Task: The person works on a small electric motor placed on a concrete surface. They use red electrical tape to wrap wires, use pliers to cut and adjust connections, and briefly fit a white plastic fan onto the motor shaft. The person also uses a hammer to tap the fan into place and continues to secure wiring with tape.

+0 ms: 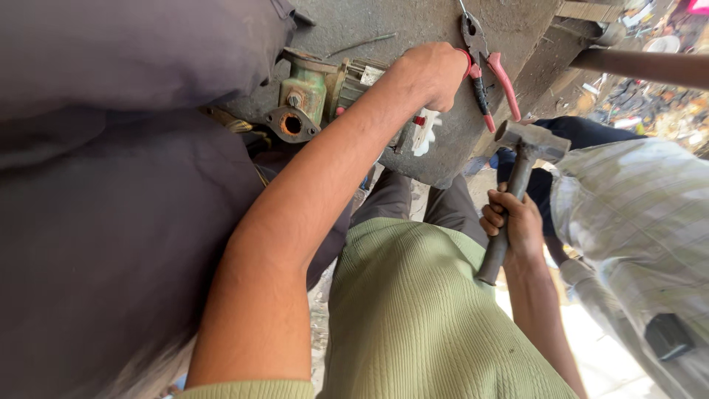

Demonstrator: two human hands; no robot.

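My left hand (432, 74) is closed in a fist over a small green and grey pump motor (317, 96) that sits on a grey work surface (413, 26). The fist grips a red-handled tool (419, 120); only bits of red show at the fist, and its tip is hidden. My right hand (513, 222) is lower and to the right. It holds a hammer (528, 144) by its dark handle. The steel head points up, level with the edge of the work surface and apart from the motor.
Red-handled pliers (484, 70) lie on the work surface just right of my left fist. A person in dark clothing (111, 185) crowds the left. Another person in a light checked shirt (635, 214) stands at the right. A metal pipe (642, 66) crosses the top right.
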